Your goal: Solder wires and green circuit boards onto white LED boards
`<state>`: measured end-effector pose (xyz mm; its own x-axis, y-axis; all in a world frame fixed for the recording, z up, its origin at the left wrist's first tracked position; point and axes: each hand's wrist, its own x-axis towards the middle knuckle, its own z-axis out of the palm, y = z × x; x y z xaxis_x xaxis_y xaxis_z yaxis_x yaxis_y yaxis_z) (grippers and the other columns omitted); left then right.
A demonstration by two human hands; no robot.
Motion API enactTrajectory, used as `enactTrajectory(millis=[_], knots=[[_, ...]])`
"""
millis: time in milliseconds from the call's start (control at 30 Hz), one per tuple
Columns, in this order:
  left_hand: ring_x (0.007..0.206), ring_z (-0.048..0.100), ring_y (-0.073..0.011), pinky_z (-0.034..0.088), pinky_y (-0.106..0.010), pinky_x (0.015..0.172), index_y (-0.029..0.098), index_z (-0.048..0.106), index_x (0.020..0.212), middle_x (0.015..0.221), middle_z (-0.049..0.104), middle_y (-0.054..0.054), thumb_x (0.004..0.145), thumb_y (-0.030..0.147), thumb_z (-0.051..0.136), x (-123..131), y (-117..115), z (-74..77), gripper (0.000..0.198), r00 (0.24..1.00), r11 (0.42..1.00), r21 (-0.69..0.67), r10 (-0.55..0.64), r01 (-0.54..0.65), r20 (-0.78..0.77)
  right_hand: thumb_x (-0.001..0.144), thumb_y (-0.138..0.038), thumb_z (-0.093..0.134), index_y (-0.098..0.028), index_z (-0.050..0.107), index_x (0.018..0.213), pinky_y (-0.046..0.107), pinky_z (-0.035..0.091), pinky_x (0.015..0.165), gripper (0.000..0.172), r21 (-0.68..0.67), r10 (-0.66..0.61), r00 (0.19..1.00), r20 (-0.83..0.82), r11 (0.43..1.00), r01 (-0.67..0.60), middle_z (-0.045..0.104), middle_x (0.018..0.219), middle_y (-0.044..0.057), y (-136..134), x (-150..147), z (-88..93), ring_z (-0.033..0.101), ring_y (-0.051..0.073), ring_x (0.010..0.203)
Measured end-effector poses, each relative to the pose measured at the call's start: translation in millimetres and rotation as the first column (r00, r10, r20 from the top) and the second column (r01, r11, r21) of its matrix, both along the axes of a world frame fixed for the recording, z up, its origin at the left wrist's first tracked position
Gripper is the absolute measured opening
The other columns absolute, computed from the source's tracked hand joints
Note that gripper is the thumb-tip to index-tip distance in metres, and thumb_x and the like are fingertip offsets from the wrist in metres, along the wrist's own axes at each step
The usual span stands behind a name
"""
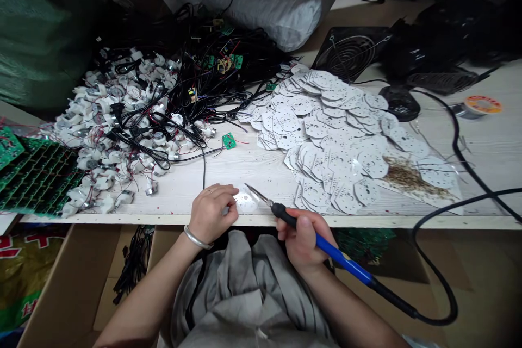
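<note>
My right hand is shut around the blue handle of a soldering iron, and its bare metal tip points left. The tip sits just above or on a round white circuit board lying at the table's front edge. My left hand, with a ring and a silver bangle, holds that board at its left side. The fingers hide part of the board. Whether the tip touches the board, I cannot tell.
A white table holds a large pile of white perforated boards, a heap of small wired components, and green circuit boards. A solder spool and a black cable lie right. A cardboard box stands below.
</note>
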<state>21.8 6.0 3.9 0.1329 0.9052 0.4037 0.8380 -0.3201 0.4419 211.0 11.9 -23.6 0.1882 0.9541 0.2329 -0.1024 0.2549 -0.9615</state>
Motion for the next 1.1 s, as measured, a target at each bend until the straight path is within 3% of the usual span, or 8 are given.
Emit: enactTrajectory(millis=[100, 233, 400, 700, 867, 967, 1033, 1100], knots=[[0.091, 0.071, -0.0199, 0.058, -0.038, 0.086, 0.02, 0.06, 0.07, 0.094, 0.075, -0.004, 0.073, 0.008, 0.056, 0.3, -0.1, -0.3, 0.013, 1.0, 1.0, 0.003, 0.005, -0.005, 0.003, 0.094, -0.032, 0.046, -0.021, 0.061, 0.099, 0.029, 0.054, 0.048, 0.019, 0.076, 0.0, 1.0, -0.012, 0.997, 0.001, 0.066, 0.065, -0.002, 3.4, -1.1, 2.6, 0.062, 0.013, 0.047], [0.09, 0.071, -0.0198, 0.058, -0.038, 0.085, 0.02, 0.06, 0.069, 0.092, 0.075, -0.003, 0.073, 0.008, 0.057, 2.2, 0.4, -0.2, 0.013, 1.0, 1.0, 0.017, 0.004, -0.004, 0.025, 0.092, -0.02, 0.049, -0.023, 0.06, 0.11, 0.036, 0.058, 0.071, 0.022, 0.357, 0.005, 0.949, 0.316, 0.926, -0.124, 0.072, 0.074, 0.002, 11.9, 1.4, 5.1, 0.069, 0.019, 0.075], [0.088, 0.071, -0.0187, 0.058, -0.035, 0.084, 0.02, 0.059, 0.068, 0.09, 0.075, -0.003, 0.07, 0.009, 0.057, 4.7, 0.7, -1.5, 0.012, 0.997, 0.999, 0.041, 0.021, -0.024, 0.078, 0.085, -0.009, 0.06, -0.02, 0.059, 0.117, 0.026, 0.058, 0.069, 0.035, 0.507, -0.044, 0.834, 0.55, 0.811, -0.292, 0.07, 0.09, 0.007, 19.6, -2.8, 3.8, 0.069, 0.017, 0.081], [0.091, 0.07, -0.0168, 0.058, -0.028, 0.082, 0.02, 0.06, 0.069, 0.092, 0.075, -0.004, 0.07, 0.012, 0.054, 0.2, 1.2, -7.7, 0.01, 0.999, 1.0, -0.001, -0.026, 0.026, 0.047, 0.084, -0.008, 0.064, -0.014, 0.055, 0.124, 0.023, 0.054, 0.067, 0.041, 0.569, -0.13, 0.78, 0.612, 0.758, -0.32, 0.068, 0.091, 0.009, 22.7, -5.3, 1.8, 0.068, 0.017, 0.076], [0.098, 0.068, -0.0173, 0.056, -0.029, 0.088, 0.019, 0.064, 0.08, 0.099, 0.073, -0.008, 0.078, 0.015, 0.057, -10.2, -5.9, 4.4, 0.009, 0.991, 0.996, 0.018, -0.094, 0.093, 0.098, 0.085, -0.011, 0.063, -0.015, 0.055, 0.124, 0.023, 0.053, 0.066, 0.04, 0.6, -0.183, 0.768, 0.613, 0.741, -0.303, 0.068, 0.091, 0.009, 22.7, -4.8, 0.2, 0.068, 0.016, 0.073], [0.093, 0.068, -0.0174, 0.056, -0.03, 0.084, 0.018, 0.066, 0.085, 0.097, 0.073, -0.01, 0.084, 0.021, 0.057, -40.5, -21.4, 20.9, 0.009, 0.971, 0.978, 0.078, 0.182, -0.196, 0.153, 0.087, -0.013, 0.06, -0.016, 0.057, 0.121, 0.023, 0.053, 0.065, 0.034, 0.591, -0.194, 0.764, 0.616, 0.754, -0.285, 0.067, 0.091, 0.009, 22.6, -5.6, 1.3, 0.068, 0.017, 0.074], [0.08, 0.067, -0.0171, 0.055, -0.03, 0.075, 0.018, 0.067, 0.081, 0.083, 0.072, -0.008, 0.088, 0.023, 0.053, -68.3, -31.6, 31.9, 0.016, 0.862, 0.85, 0.144, 0.496, -0.506, 0.1, 0.087, -0.013, 0.06, -0.015, 0.059, 0.117, 0.023, 0.052, 0.064, 0.03, 0.587, -0.193, 0.761, 0.62, 0.757, -0.287, 0.066, 0.091, 0.009, 22.7, -6.1, 1.9, 0.068, 0.017, 0.073], [0.077, 0.065, -0.0192, 0.053, -0.032, 0.072, 0.017, 0.069, 0.082, 0.084, 0.071, -0.008, 0.086, 0.029, 0.055, -93.3, -35.7, 39.6, 0.019, 0.709, 0.707, 0.142, 0.703, -0.692, -0.046, 0.087, -0.012, 0.06, -0.014, 0.059, 0.113, 0.023, 0.052, 0.065, 0.026, 0.593, -0.187, 0.757, 0.626, 0.745, -0.306, 0.066, 0.091, 0.01, 23.2, -6.5, 1.6, 0.068, 0.016, 0.072]])
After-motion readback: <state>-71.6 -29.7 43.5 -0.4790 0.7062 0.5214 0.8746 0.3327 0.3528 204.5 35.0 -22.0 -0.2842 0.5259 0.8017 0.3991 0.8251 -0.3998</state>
